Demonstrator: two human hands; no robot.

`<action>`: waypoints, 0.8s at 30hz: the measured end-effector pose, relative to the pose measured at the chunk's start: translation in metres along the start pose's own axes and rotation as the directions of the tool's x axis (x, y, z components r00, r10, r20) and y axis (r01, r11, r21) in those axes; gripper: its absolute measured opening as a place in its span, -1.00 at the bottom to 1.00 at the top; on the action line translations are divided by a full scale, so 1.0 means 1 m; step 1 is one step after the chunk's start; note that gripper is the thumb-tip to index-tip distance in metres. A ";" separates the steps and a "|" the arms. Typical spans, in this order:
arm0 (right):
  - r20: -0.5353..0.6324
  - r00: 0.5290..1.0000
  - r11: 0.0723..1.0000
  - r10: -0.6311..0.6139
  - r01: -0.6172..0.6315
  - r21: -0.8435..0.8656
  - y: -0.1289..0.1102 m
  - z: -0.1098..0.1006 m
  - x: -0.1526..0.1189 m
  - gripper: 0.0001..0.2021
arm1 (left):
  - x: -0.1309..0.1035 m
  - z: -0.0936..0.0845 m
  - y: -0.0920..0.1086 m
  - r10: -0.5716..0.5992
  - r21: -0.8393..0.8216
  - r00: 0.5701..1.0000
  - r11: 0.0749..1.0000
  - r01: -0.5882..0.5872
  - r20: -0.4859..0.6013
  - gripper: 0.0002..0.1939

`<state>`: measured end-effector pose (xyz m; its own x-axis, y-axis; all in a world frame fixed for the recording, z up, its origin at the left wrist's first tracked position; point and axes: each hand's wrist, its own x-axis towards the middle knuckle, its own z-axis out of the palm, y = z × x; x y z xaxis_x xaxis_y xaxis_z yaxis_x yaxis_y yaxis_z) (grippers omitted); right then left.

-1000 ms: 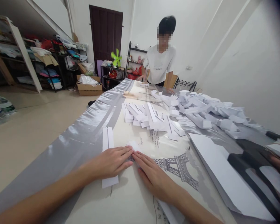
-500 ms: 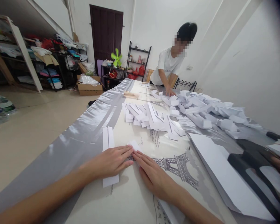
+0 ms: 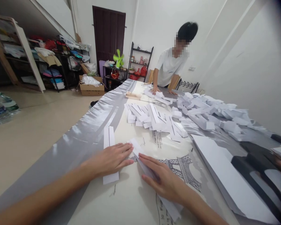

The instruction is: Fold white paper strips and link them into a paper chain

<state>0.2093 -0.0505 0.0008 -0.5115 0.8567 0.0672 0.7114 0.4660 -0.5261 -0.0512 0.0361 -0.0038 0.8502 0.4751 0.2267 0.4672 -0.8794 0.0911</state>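
A folded white paper strip (image 3: 170,207) lies slantwise on the printed table cover, partly hidden under my right hand. My left hand (image 3: 115,158) is open, its flat fingers touching the strip's far end. Along the strip's middle rests my right hand (image 3: 164,176), also open, with straight fingers and the thumb apart. Another white strip (image 3: 110,178) with a lengthwise slit runs beneath my left hand. Just beyond my hands is a pile of folded paper strips (image 3: 145,115).
A large heap of folded white papers (image 3: 215,109) covers the table's right side. Flat white sheets (image 3: 224,168) lie nearer me, beside a dark object (image 3: 255,168). At the far end a person (image 3: 172,65) leans over papers. A small wooden piece (image 3: 132,95) sits left of centre.
My right hand has slid back toward me and right along the strip, uncovering more of its far end. My left hand stays nearly in place. The other person now has both hands on the table.
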 end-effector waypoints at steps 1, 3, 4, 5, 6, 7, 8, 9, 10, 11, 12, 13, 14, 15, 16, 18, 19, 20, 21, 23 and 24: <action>0.009 1.000 1.000 0.001 -0.001 0.002 0.000 -0.002 -0.001 -0.42 | -0.001 -0.001 -0.004 -0.003 -0.001 1.000 1.000 0.003 0.000 -0.50; 0.030 1.000 1.000 -0.003 0.002 0.007 0.000 -0.006 -0.002 -0.43 | -0.003 -0.002 -0.011 0.014 -0.017 1.000 1.000 -0.014 0.007 -0.51; 0.042 0.999 1.000 -0.005 0.005 0.010 -0.001 -0.007 -0.002 -0.43 | -0.004 -0.003 -0.014 0.029 -0.026 0.999 0.999 -0.029 0.016 -0.51; 0.057 0.998 1.000 -0.008 0.007 0.012 -0.002 -0.009 -0.002 -0.42 | -0.004 -0.004 -0.016 0.042 -0.033 0.999 0.999 -0.041 0.028 -0.51; 0.072 0.997 1.000 -0.010 0.009 0.011 -0.003 -0.010 -0.002 -0.41 | -0.005 -0.004 -0.018 0.050 -0.038 0.998 0.998 -0.048 0.045 -0.51; 0.086 0.996 1.000 -0.012 0.012 0.009 -0.004 -0.011 -0.003 -0.41 | -0.005 -0.005 -0.018 0.052 -0.042 0.997 0.998 -0.050 0.065 -0.51; 0.095 0.995 1.000 -0.014 0.013 0.005 -0.005 -0.012 -0.003 -0.40 | -0.005 -0.006 -0.018 0.049 -0.046 0.995 0.998 -0.046 0.085 -0.50; 0.100 0.995 1.000 -0.016 0.016 0.002 -0.005 -0.013 -0.004 -0.40 | -0.005 -0.007 -0.018 0.043 -0.051 0.994 0.998 -0.038 0.103 -0.50; 0.101 0.995 1.000 -0.020 0.020 -0.001 -0.006 -0.013 -0.004 -0.40 | -0.005 -0.008 -0.018 0.037 -0.058 0.993 0.998 -0.030 0.114 -0.49; 0.097 0.995 1.000 -0.028 0.028 0.000 -0.006 -0.012 -0.005 -0.40 | -0.005 -0.009 -0.017 0.035 -0.067 0.992 0.997 -0.027 0.120 -0.49; 0.082 0.996 0.999 -0.035 0.034 0.005 -0.005 -0.011 -0.006 -0.42 | -0.005 -0.010 -0.017 0.035 -0.076 0.992 0.997 -0.026 0.118 -0.49; 0.059 0.998 0.999 -0.035 0.034 0.015 -0.004 -0.010 -0.007 -0.45 | -0.004 -0.010 -0.017 0.036 -0.084 0.993 0.996 -0.026 0.114 -0.49; 0.028 0.999 0.999 -0.026 0.026 0.030 -0.003 -0.008 -0.008 -0.48 | -0.004 -0.010 -0.017 0.037 -0.089 0.993 0.996 -0.027 0.110 -0.49; -0.005 1.000 0.999 -0.007 0.007 0.048 -0.002 -0.006 -0.008 -0.50 | -0.004 -0.010 -0.017 0.037 -0.091 0.993 0.996 -0.027 0.109 -0.49; -0.038 0.999 0.998 0.021 -0.018 0.067 -0.001 -0.005 -0.008 -0.52 | -0.004 -0.009 -0.018 0.035 -0.090 0.993 0.996 -0.025 0.110 -0.49; -0.092 0.993 0.993 0.076 -0.066 0.098 -0.001 -0.002 -0.007 -0.52 | -0.004 -0.008 -0.018 0.030 -0.083 0.993 0.996 -0.021 0.115 -0.48; -0.104 0.991 0.991 0.088 -0.077 0.109 -0.001 0.000 -0.007 -0.52 | -0.004 -0.008 -0.019 0.029 -0.079 0.993 0.997 -0.020 0.113 -0.48; -0.107 0.990 0.990 0.090 -0.077 0.116 -0.002 0.001 -0.006 -0.51 | -0.004 -0.008 -0.019 0.031 -0.074 0.993 0.997 -0.023 0.110 -0.48; -0.102 0.991 0.990 0.084 -0.072 0.120 -0.003 0.003 -0.006 -0.50 | -0.005 -0.008 -0.020 0.035 -0.069 0.994 0.997 -0.028 0.105 -0.48; -0.081 0.995 0.993 0.057 -0.048 0.111 -0.005 0.007 -0.005 -0.48 | -0.005 -0.009 -0.022 0.042 -0.063 0.994 0.997 -0.036 0.103 -0.48; -0.079 0.996 0.995 0.044 -0.036 0.097 -0.006 0.010 -0.005 -0.47 | -0.005 -0.010 -0.023 0.041 -0.063 0.993 0.997 -0.034 0.107 -0.47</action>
<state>0.2028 -0.0595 -0.0055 -0.4397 0.8913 0.1111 0.6795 0.4110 -0.6078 -0.0688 0.0532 0.0029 0.8896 0.4392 0.1257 0.4217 -0.8953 0.1438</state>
